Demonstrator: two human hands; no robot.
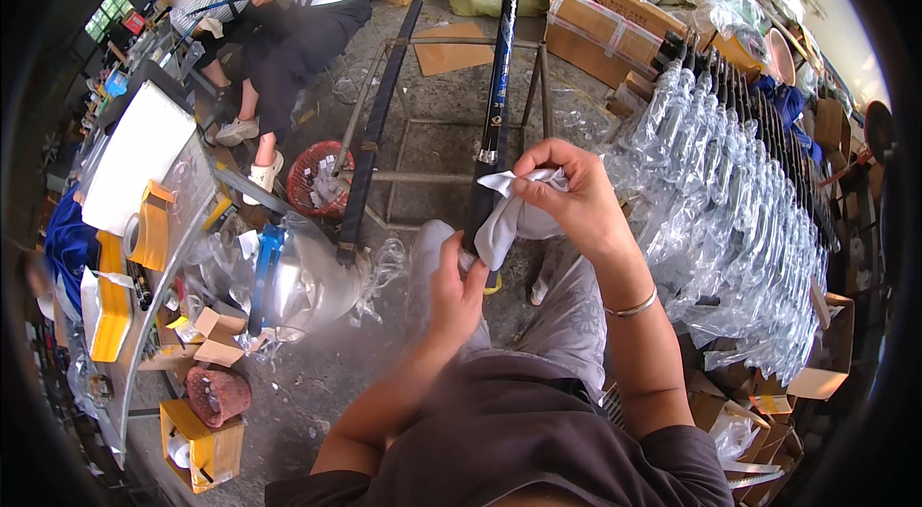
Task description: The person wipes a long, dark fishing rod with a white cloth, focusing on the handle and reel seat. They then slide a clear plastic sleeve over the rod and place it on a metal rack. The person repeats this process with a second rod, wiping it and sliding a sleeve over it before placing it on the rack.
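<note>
A dark fishing rod [500,75] with blue markings and a silver reel seat runs away from me, its butt end toward my lap. My left hand [455,294] is closed round the lower grip, thumb and fingers on either side. A pale grey-white cloth [511,227] lies against the grip and hangs over to its right. One corner of it is pinched between the thumb and fingers of my right hand [574,198], just below the reel seat. Part of the cloth reaches my left fingers; whether they also grip it I cannot tell.
A metal frame [442,177] with a dark padded bar [380,128] stands ahead. Many plastic-wrapped rods [711,190] lean at right, by cardboard boxes [615,32]. At left are a red basket [320,182], a tape-laden table [182,243] and two seated people [307,17].
</note>
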